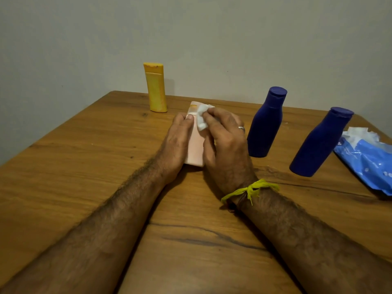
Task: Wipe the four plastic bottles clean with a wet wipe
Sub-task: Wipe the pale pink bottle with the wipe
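A pale pink bottle [196,145] stands at the table's middle, gripped on its left side by my left hand [176,143]. My right hand [224,141] presses a folded white wet wipe [202,117] against the bottle's upper front, near the cap. A yellow bottle [156,88] stands upright at the far edge, left of my hands. Two dark blue bottles stand to the right: one [266,124] close to my right hand, the other [320,143] further right.
A blue wet-wipe pack [369,164] lies at the table's right edge with a white wipe sticking out of its top. The wooden table [84,166] ends at a grey wall behind the bottles. A yellow thread circles my right wrist.
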